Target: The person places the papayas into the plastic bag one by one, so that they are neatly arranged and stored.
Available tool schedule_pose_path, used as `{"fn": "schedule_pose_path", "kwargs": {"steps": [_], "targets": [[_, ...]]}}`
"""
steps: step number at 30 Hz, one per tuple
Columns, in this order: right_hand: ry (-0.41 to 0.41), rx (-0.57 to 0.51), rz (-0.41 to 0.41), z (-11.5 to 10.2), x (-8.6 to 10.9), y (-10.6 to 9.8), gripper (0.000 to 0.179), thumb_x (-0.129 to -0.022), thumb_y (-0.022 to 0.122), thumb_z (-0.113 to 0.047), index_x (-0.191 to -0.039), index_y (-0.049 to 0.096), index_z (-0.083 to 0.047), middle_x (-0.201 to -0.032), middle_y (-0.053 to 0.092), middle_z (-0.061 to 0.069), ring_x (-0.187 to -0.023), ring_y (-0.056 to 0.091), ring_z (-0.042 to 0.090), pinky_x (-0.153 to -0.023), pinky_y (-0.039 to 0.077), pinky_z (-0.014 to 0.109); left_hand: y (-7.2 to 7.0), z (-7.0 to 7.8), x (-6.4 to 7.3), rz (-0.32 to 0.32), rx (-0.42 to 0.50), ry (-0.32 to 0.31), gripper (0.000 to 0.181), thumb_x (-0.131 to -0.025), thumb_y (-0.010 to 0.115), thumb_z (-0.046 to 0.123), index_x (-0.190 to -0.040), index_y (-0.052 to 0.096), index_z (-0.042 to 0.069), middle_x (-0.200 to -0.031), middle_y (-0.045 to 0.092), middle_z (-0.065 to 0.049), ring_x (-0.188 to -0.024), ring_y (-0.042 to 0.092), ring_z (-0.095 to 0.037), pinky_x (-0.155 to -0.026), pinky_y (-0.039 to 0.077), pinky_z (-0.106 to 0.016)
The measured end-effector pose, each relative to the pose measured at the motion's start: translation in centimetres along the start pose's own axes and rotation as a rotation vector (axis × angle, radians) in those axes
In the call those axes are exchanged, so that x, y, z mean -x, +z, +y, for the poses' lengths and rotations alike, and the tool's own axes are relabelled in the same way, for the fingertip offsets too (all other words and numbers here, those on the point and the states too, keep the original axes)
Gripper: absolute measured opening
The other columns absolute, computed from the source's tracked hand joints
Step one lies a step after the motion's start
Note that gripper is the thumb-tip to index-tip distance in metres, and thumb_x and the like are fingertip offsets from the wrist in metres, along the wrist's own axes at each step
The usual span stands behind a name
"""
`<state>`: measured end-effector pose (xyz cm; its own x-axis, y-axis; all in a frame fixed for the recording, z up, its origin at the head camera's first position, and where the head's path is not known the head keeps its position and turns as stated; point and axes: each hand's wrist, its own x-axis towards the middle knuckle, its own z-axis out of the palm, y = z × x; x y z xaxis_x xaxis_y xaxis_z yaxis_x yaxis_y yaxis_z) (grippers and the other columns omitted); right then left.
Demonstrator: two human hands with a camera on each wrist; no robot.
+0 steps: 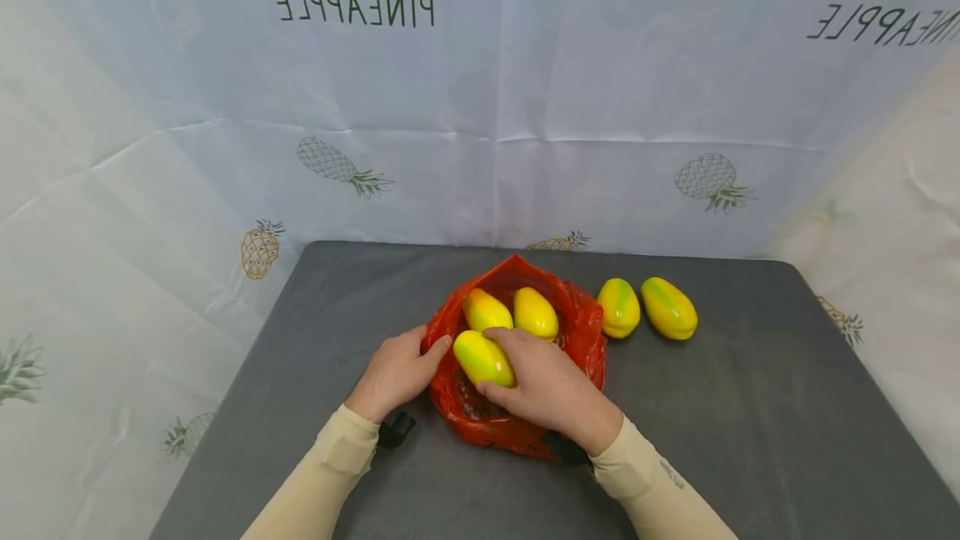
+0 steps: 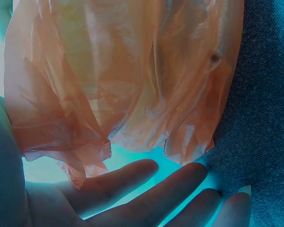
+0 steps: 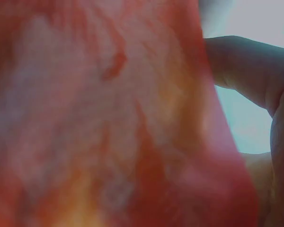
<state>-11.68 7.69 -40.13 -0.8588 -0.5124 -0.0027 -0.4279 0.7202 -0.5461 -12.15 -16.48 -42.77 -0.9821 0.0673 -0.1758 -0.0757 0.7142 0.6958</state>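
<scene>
A red plastic bag stands with its mouth spread on the grey table. My left hand holds the bag's left rim, thumb over the edge and fingers along the outside. In the left wrist view those fingers extend beside the thin plastic. My right hand grips a glossy yellow mango with a green streak, over the bag's opening. Behind it inside the bag lie two more mangoes, one on the left and one on the right. Blurred red plastic covers most of the right wrist view.
Right of the bag, two yellow-green mangoes lie on the table, a nearer one close to the bag and another farther right. A white curtain with pineapple prints hangs behind the grey table.
</scene>
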Motion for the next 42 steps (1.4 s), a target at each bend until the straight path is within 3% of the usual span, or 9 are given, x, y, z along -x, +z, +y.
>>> {"fn": "schedule_pose_path", "kwargs": {"steps": [16, 42], "targets": [[-0.031, 0.047, -0.068, 0.1, -0.2, 1.3, 0.064, -0.092, 0.083, -0.042, -0.146, 0.06, -0.016, -0.126, 0.072, 0.0, -0.091, 0.063, 0.011, -0.085, 0.059, 0.035, 0.1, -0.2, 0.2, 0.005, 0.001, -0.004, 0.029, -0.107, 0.064, 0.041, -0.107, 0.069, 0.012, -0.075, 0.059, -0.004, -0.063, 0.055, -0.02, -0.059, 0.045, -0.032], [0.001, 0.073, -0.129, 0.8, -0.5, 2.0, 0.068, -0.09, 0.085, -0.044, -0.147, 0.06, -0.014, -0.13, 0.072, 0.002, -0.095, 0.064, 0.013, -0.088, 0.059, 0.04, 0.1, 0.1, 0.3, 0.007, -0.012, -0.02, 0.033, -0.106, 0.066, 0.042, -0.112, 0.07, 0.01, -0.078, 0.061, -0.004, -0.066, 0.057, -0.02, -0.061, 0.047, -0.032]]}}
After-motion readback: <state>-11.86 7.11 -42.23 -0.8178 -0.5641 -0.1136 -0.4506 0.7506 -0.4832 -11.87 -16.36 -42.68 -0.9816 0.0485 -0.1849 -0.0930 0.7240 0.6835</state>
